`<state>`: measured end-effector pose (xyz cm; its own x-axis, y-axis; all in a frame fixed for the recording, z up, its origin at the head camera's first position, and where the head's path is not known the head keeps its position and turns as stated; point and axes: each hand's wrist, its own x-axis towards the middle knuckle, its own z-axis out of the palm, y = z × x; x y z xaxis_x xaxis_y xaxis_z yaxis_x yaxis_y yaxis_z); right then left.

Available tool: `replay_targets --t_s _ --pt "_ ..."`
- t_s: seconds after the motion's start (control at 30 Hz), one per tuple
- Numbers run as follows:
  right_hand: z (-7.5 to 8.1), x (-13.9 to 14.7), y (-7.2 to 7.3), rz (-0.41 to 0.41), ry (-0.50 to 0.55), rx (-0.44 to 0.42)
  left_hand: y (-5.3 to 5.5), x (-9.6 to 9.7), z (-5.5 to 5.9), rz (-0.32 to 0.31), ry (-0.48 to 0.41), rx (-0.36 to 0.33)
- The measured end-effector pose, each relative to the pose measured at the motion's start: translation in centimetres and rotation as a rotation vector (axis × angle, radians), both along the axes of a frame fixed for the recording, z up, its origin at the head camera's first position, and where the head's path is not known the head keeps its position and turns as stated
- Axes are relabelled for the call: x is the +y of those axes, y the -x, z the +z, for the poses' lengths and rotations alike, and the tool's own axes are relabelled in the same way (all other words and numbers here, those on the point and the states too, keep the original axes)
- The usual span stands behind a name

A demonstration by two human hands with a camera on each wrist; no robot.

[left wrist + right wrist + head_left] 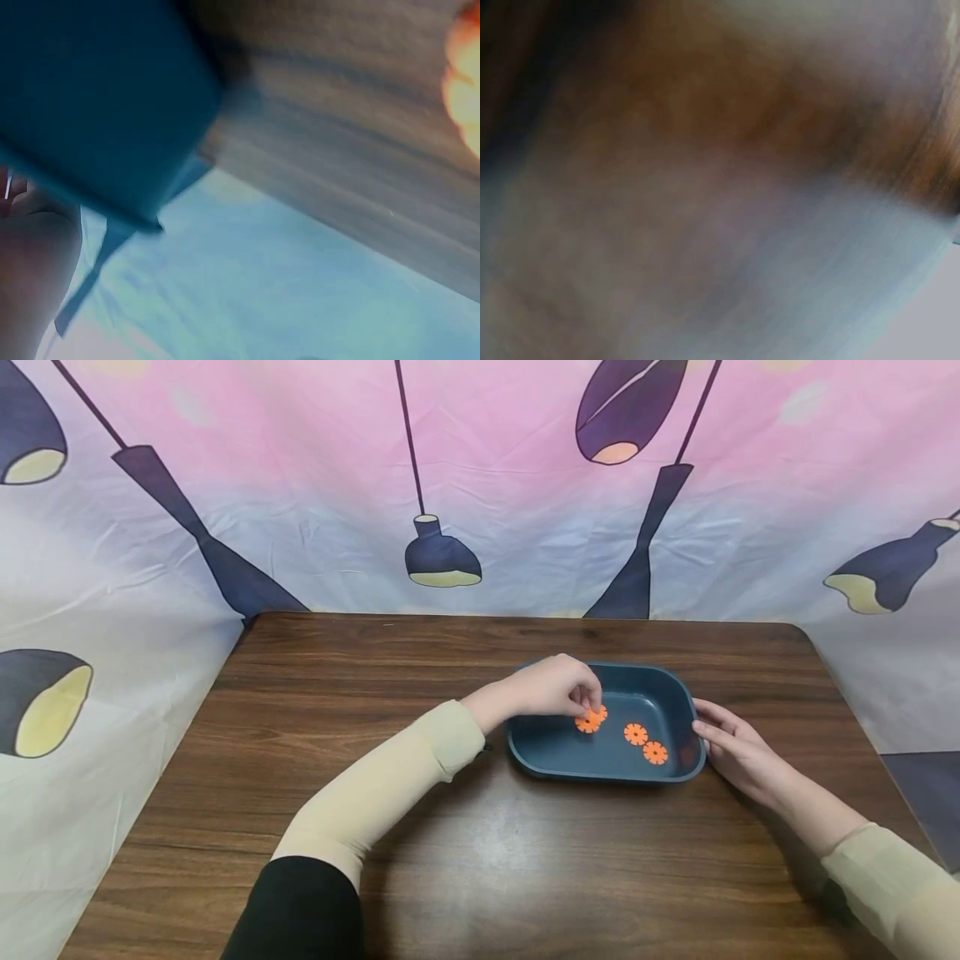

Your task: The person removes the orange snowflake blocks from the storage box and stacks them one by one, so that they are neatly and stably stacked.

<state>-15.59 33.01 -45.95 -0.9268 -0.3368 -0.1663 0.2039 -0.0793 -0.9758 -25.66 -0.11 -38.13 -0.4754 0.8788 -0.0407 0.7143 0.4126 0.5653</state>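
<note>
A dark blue-grey tray (540, 758) with rounded corners rests on the table, right of centre in the head view. My left hand (558, 687) reaches over its left part, fingertips bent down onto an orange notched disc (588, 723). Another such disc shows partly behind those fingertips. Two more orange discs, one (635, 734) and a second (655, 752), lie on the tray floor further right. My right hand (738, 752) grips the tray's right end, thumb at the rim. The left wrist view shows the tray wall (97, 97) up close; the right wrist view is badly blurred.
The brown wood-grain table (480, 860) extends around the tray on every side. Behind its far edge hangs a cloth backdrop (510, 485) printed with dark lamps. Light sleeves cover both forearms.
</note>
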Motion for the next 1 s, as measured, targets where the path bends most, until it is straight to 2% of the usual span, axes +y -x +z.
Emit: replay_targets --t_s 0.3,0.5,0.73,1.0 --pt "0.1 0.0 -0.1 0.002 -0.009 0.004 0.9 -4.6 2.2 0.086 -0.086 -0.073" --pt "0.0 0.0 -0.1 -0.002 0.001 0.003 0.6 -8.8 2.9 0.153 -0.118 -0.085" --pt "0.0 0.1 -0.1 -0.003 0.003 -0.001 0.0 -13.0 2.5 0.221 -0.120 -0.110" --pt "0.0 0.0 -0.1 0.008 -0.006 0.007 -0.5 -15.4 1.4 0.309 -0.059 -0.144"
